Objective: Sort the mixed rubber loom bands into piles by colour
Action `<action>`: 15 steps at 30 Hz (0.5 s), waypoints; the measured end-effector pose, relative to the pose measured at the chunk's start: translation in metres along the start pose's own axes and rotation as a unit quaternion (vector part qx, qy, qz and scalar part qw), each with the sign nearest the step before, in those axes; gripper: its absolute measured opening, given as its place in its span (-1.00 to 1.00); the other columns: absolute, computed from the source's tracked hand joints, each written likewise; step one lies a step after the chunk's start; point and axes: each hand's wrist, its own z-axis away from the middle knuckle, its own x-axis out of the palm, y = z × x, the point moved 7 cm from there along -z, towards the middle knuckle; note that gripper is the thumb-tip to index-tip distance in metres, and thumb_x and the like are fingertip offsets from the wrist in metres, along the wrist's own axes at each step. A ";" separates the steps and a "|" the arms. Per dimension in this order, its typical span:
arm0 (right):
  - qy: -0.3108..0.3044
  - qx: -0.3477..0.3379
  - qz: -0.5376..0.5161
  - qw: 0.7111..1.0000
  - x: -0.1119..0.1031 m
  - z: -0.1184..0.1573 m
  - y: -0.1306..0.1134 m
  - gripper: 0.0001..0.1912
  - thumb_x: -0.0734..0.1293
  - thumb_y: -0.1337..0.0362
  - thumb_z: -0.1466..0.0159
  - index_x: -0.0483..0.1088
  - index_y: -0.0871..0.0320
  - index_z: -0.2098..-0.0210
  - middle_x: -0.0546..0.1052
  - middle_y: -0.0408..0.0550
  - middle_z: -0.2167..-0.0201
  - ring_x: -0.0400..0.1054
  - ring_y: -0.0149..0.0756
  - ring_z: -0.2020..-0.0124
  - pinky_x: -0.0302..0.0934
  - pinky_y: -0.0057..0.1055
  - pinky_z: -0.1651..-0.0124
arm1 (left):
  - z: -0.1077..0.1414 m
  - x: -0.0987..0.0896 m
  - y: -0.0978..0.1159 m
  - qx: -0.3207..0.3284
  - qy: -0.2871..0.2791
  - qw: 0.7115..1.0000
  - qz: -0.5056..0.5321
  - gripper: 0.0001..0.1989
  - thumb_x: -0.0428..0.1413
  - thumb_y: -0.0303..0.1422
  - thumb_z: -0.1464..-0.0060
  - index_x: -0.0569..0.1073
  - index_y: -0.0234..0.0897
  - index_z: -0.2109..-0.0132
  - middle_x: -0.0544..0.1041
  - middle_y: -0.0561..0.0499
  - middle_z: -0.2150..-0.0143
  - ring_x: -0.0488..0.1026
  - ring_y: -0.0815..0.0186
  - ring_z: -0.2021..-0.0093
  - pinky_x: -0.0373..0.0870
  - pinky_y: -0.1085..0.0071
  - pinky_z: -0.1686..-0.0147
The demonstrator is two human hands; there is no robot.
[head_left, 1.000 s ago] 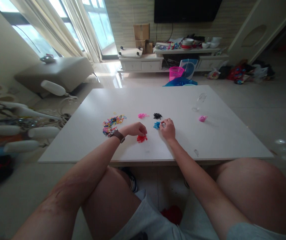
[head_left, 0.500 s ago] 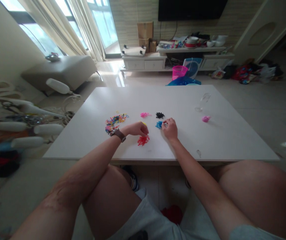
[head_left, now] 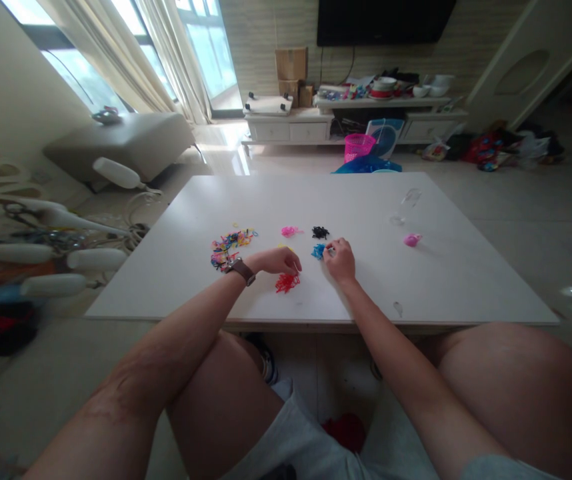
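Observation:
Small coloured rubber bands lie in piles on the white table [head_left: 366, 200]. My left hand [head_left: 286, 260], with a watch [head_left: 243, 269] on the wrist, bends down over the right edge of the red rubber bands [head_left: 287, 284]. Its fingers are pinched, with a bit of red at the tips. At the blue rubber bands [head_left: 317, 251], my right hand [head_left: 341, 260] has its thumb and fingers curled together; what they hold is too small to make out. Black rubber bands [head_left: 321, 232] and pink rubber bands [head_left: 291, 231] lie just beyond. Yellow ones [head_left: 285, 247] are mostly hidden behind my left hand.
A mixed heap of rubber bands [head_left: 231, 241] spreads left of my left hand. To the right are a pink object [head_left: 412, 239], a clear container [head_left: 410, 197] and a small clear piece [head_left: 398, 309] near the front edge. My knees are below that edge.
My left hand has shifted slightly right at the edge of the red pile. My right hand stays by the blue pile, and the view has tilted up a little.

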 end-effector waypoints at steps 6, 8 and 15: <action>-0.003 0.000 -0.003 1.000 0.001 0.000 0.000 -0.87 0.26 0.33 -0.25 0.43 0.08 0.39 0.43 0.01 0.27 0.33 -0.10 0.12 0.29 -0.16 -0.03 | 0.000 0.000 -0.001 0.011 0.005 1.000 0.014 -0.78 0.30 -0.43 0.10 0.69 -0.31 0.22 0.69 -0.06 0.30 0.58 0.29 0.32 0.41 0.50 0.30; -0.005 0.001 -0.004 1.000 0.001 0.000 0.000 -0.87 0.26 0.33 -0.25 0.43 0.08 0.40 0.43 0.01 0.27 0.33 -0.10 0.12 0.29 -0.16 -0.03 | 0.001 -0.001 0.000 0.015 0.008 1.000 0.024 -0.78 0.32 -0.40 0.11 0.69 -0.31 0.23 0.69 -0.06 0.31 0.58 0.29 0.33 0.41 0.50 0.31; -0.006 -0.001 -0.007 1.000 0.001 0.000 0.001 -0.88 0.27 0.34 -0.25 0.41 0.08 0.40 0.43 0.00 0.27 0.34 -0.10 0.12 0.28 -0.16 -0.04 | 0.004 -0.006 0.005 0.013 0.029 0.999 0.000 -0.79 0.33 -0.34 0.08 0.69 -0.31 0.24 0.68 -0.07 0.29 0.56 0.28 0.30 0.41 0.47 0.28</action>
